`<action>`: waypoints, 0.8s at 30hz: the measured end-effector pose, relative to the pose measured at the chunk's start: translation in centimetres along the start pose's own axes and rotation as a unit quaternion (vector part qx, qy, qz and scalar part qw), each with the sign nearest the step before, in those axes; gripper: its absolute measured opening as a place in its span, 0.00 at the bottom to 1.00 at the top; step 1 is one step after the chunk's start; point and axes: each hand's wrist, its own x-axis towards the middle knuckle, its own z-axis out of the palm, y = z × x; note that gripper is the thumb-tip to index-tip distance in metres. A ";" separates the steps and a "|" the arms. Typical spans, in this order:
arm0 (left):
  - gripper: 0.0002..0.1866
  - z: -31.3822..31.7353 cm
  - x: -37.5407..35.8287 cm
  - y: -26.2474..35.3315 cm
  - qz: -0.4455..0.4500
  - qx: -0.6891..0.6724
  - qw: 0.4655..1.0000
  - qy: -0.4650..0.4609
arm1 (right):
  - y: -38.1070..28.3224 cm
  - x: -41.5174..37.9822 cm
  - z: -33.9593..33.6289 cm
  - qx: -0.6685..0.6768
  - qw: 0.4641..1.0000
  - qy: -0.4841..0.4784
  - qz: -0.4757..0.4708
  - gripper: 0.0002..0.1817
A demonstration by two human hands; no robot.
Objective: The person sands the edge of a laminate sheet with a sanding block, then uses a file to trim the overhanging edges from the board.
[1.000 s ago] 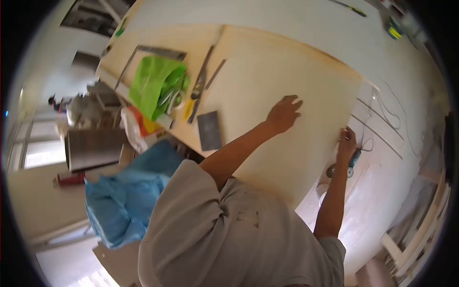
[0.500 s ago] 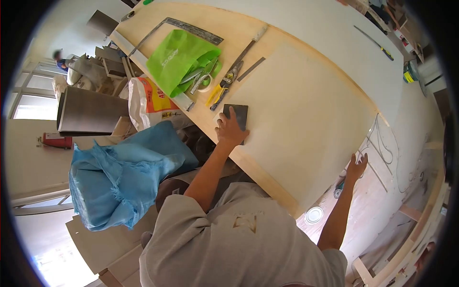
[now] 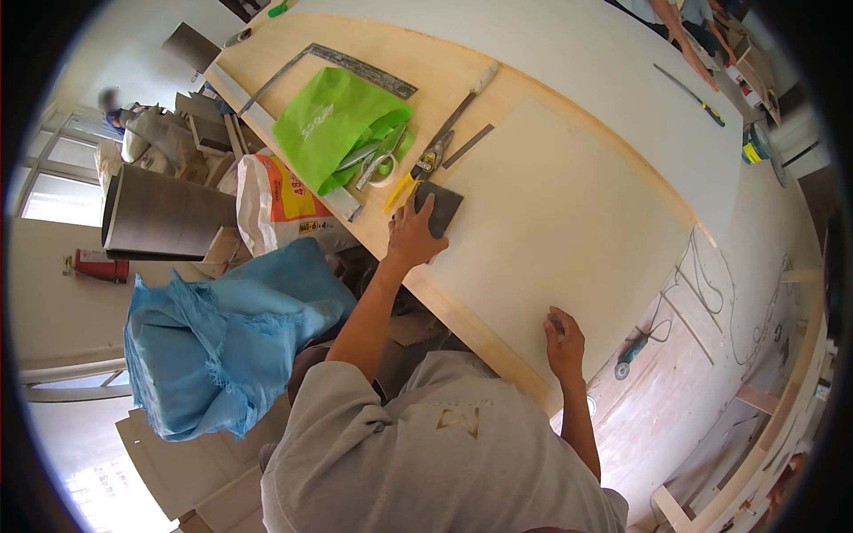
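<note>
My left hand (image 3: 412, 238) has its fingers and thumb on a thin dark square piece (image 3: 442, 210), gripping its near-left side. The piece lies at the left edge of a large pale sheet (image 3: 569, 213) on a wooden board (image 3: 466, 324). Right beside it are yellow-handled snips (image 3: 418, 173), partly hidden by the square. Over the near right part of the sheet is my right hand (image 3: 566, 345), its fingers loosely bent and apart, with nothing visible in them.
On the board lie a green bag (image 3: 333, 124) with tools, a black square ruler (image 3: 364, 71), a saw (image 3: 466, 102) and a dark strip (image 3: 468, 146). A blue sack (image 3: 222, 338) stands at left, a corded power tool (image 3: 629, 355) at right. Another person's arm (image 3: 680, 40) reaches in top right.
My right hand has come left from beyond the sheet's right edge to above the sheet. My left hand has shifted slightly left, and the dark square has turned and sits closer to the snips.
</note>
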 end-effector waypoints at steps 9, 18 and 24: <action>0.53 -0.7 -1.5 -4.8 0.029 -0.087 0.995 0.042 | 1.1 1.1 -0.3 -0.006 1.000 -0.011 0.026 0.13; 0.40 -1.9 4.3 -8.0 0.007 0.145 0.970 0.195 | 0.4 1.5 0.0 -0.017 0.999 0.005 0.036 0.11; 0.19 1.6 12.8 -2.0 0.174 -0.056 0.949 0.256 | 0.3 1.3 0.6 -0.058 0.998 0.029 0.012 0.11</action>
